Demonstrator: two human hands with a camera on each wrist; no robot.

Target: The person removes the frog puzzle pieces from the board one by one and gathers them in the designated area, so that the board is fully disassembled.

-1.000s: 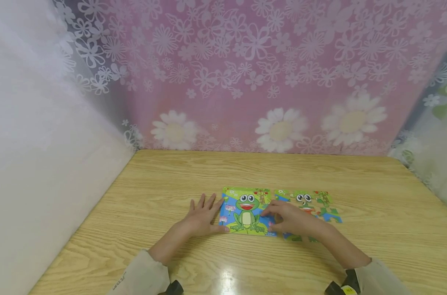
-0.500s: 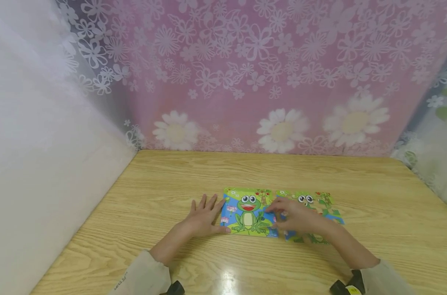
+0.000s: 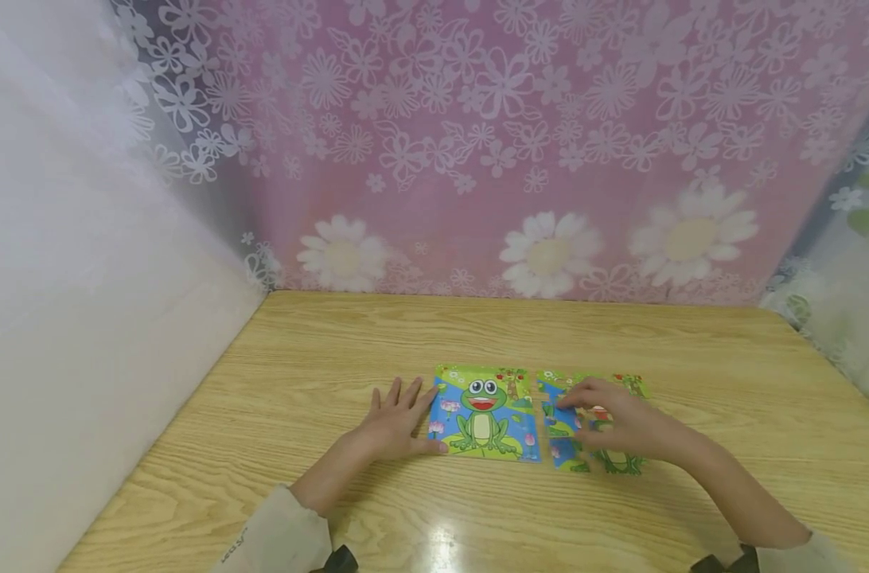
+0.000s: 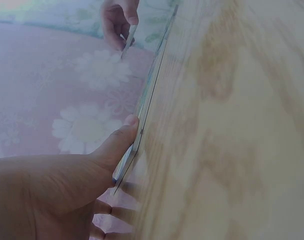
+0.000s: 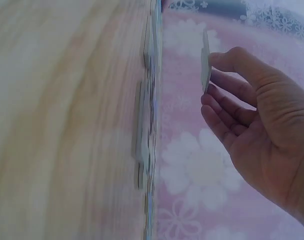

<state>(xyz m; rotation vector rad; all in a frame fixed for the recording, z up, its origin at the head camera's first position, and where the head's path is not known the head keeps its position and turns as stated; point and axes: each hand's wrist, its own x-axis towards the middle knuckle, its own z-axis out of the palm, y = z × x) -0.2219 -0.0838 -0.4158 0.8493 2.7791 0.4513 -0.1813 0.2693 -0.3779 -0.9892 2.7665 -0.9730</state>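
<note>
A square frog picture board [image 3: 481, 426] lies flat on the table. My left hand [image 3: 391, 430] rests at its left edge with fingers spread; in the left wrist view its thumb [image 4: 126, 131] lies along the board's edge. My right hand [image 3: 624, 420] is over the group of frog jigsaw pieces [image 3: 621, 461] to the right of the board. Between thumb and fingers it pinches a blue and green jigsaw piece [image 3: 563, 422]. In the right wrist view that piece [image 5: 206, 67] appears edge-on, raised off the tabletop. My right hand hides part of the group beneath it.
The wooden table [image 3: 320, 342] runs back to a pink flowered curtain [image 3: 434, 159]. A pale wall-like sheet [image 3: 105, 278] borders the left side. Several loose pieces [image 5: 139, 120] lie close together, showing thin and edge-on in the right wrist view.
My right hand has lifted the jigsaw piece from the board's right side and moved it right, over the other pieces. The board's right part is now uncovered. The left hand has stayed put.
</note>
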